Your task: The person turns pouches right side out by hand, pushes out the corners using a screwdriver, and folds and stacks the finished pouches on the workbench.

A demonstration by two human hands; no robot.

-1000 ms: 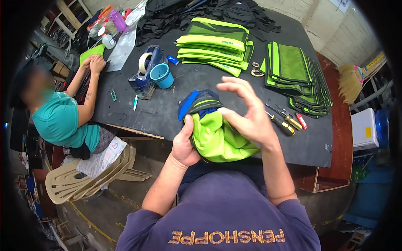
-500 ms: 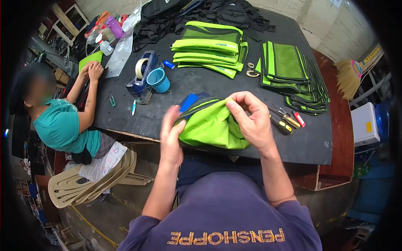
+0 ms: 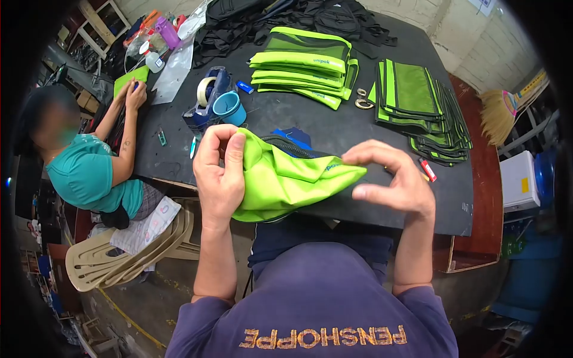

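A bright green pouch (image 3: 277, 185) with black mesh and a zipper along its upper edge hangs in front of me, over the table's near edge. My left hand (image 3: 218, 170) pinches its upper left corner between thumb and fingers. At the pouch's pointed right corner is my right hand (image 3: 399, 179), thumb and fingers spread apart. Its index fingertip is at the fabric edge; whether it touches I cannot tell. Small blue lettering shows near that corner. Behind the pouch lies a piece of blue material (image 3: 292, 137), partly hidden.
Green pouches (image 3: 301, 62) are stacked at the back, beside green mesh pieces (image 3: 412, 89). A tape dispenser (image 3: 206, 98), blue cup (image 3: 230, 108) and red lighter (image 3: 428, 170) lie on the black table (image 3: 441, 206). At left, a person (image 3: 89, 170) handles a green piece.
My left hand has moved up and left and now grips the pouch's corner. The right hand has let go and shifted right, fingers spread. The pouch has turned, its right corner now pointing right.
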